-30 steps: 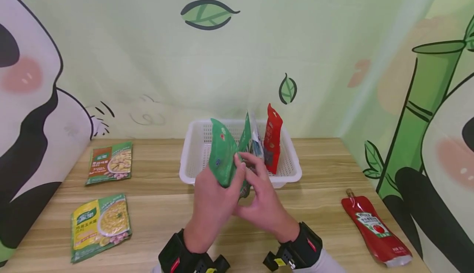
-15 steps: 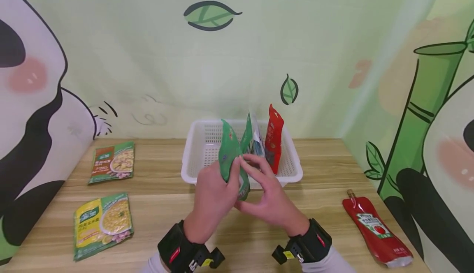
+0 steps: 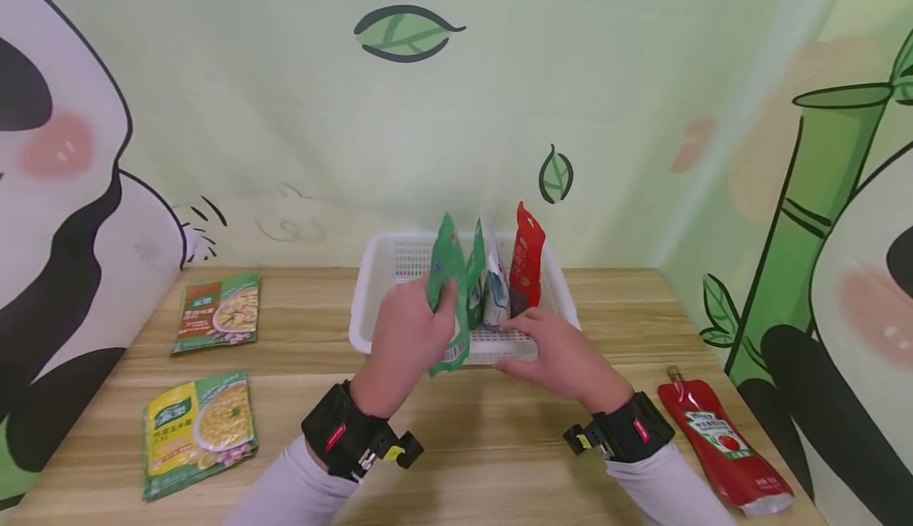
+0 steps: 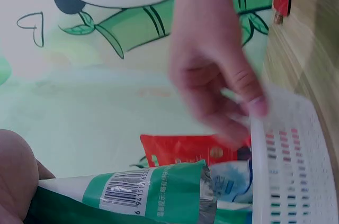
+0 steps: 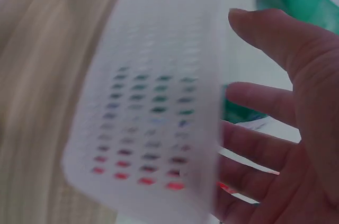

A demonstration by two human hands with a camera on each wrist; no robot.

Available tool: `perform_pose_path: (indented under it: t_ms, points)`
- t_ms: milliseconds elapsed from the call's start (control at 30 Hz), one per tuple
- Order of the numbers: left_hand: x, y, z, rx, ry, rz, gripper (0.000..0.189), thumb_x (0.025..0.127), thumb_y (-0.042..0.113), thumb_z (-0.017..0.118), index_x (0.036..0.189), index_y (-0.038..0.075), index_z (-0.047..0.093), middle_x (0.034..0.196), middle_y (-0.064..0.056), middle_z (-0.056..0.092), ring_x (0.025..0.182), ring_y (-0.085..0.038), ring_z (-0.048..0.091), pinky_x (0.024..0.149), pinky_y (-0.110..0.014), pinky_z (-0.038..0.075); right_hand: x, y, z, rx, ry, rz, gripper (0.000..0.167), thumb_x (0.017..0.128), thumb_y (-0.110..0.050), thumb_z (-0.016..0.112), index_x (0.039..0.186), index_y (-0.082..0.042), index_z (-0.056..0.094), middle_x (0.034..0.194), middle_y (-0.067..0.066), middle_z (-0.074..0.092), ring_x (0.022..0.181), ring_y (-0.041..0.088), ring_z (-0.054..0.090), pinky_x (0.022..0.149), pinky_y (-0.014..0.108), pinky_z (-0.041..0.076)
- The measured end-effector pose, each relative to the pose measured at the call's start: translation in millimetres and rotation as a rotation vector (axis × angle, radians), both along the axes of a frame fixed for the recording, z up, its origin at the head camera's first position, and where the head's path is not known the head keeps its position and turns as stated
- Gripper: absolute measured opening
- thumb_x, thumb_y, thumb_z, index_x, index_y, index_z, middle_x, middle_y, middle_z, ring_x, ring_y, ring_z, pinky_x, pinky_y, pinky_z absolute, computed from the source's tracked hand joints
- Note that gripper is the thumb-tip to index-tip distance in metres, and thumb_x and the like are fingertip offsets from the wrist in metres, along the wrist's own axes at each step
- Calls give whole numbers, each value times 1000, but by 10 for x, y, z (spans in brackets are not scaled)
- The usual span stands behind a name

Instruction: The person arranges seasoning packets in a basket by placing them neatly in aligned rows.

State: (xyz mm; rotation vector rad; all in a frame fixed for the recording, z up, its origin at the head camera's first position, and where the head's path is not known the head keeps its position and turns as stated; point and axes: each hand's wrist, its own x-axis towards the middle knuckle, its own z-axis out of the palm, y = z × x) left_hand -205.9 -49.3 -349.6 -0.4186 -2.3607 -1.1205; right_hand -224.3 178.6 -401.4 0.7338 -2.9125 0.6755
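Note:
My left hand point(image 3: 408, 334) grips a green pouch point(image 3: 446, 261) by its side and holds it upright, just above the front of the white plastic basket point(image 3: 361, 326). A barcode and silvery end show on the pouch point(image 4: 159, 192) in the left wrist view. My right hand point(image 3: 567, 356) is at the basket's front rim, apart from the held pouch, its fingers loosely spread and holding nothing. In the right wrist view the fingers point(image 5: 259, 97) reach over the rim. Inside the basket stand another green pouch point(image 3: 475, 272), a white-and-blue packet point(image 3: 496, 292) and a red pouch point(image 3: 527, 261).
On the left of the wooden table lie a brown-and-green soup packet point(image 3: 216, 312) and a yellow-and-green one point(image 3: 198, 433). A red ketchup pouch point(image 3: 723, 443) with a spout lies at the right. A printed cloth backdrop point(image 3: 285, 114) rises behind the basket.
My right hand has let go of the green pouch and moved right, to the basket's front. The left hand has turned the pouch more edge-on and moved it slightly forward.

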Motion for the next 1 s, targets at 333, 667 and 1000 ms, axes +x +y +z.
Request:
perform_pose_path:
  t_ms: [333,667,1000]
  points:
    - [-351,-74,33,4,-83,12,45,105,20,48,61,14,39,52,5,33,42,-10,36,41,-24,28,-203,77,-232,127,22,-16,29,86,-47,80,96,-20,78,66,-13,59,61,7,49,57,25,40]
    - [-727,-73,4,8,-252,61,43,104,22,47,62,15,39,53,5,34,44,-12,38,42,-25,31,-298,-4,-331,193,69,-18,36,87,-50,78,69,-21,66,49,-11,45,46,6,42,47,23,30]
    - [-1048,-1,-38,-32,-461,83,42,105,26,43,65,14,45,55,2,45,46,-15,47,42,-27,35,-348,-8,-410,297,236,-31,41,88,-49,77,66,-18,63,52,-7,46,50,11,43,48,27,30]
